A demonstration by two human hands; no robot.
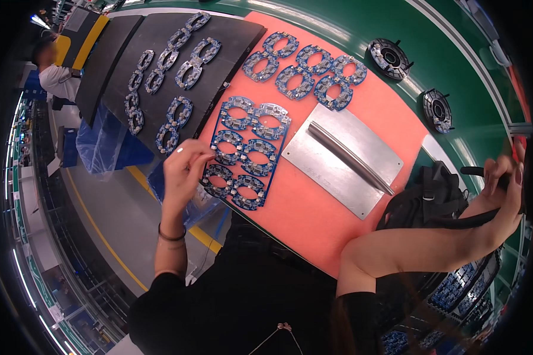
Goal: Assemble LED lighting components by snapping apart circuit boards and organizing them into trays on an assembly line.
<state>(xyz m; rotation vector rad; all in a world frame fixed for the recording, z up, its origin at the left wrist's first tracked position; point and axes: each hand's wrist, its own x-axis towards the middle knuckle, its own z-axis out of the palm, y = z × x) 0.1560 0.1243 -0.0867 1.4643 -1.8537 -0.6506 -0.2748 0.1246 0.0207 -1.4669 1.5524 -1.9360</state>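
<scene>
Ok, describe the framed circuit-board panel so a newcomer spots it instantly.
Find the orange mat. On its left side, beside the left hand, lies a blue panel. Six rings sit between its straight side strips; neighbouring figure-eight boards have two rings each.

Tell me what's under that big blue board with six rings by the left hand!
The pink surface shows through the ring holes of the blue board. Anything right under its solid parts is covered, so I can't tell.

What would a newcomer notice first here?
The orange mat in the middle stands out. On it, a silver plate with a bar lies right of joined blue circuit boards, with the left hand at their left edge. The right hand is at far right.
</scene>
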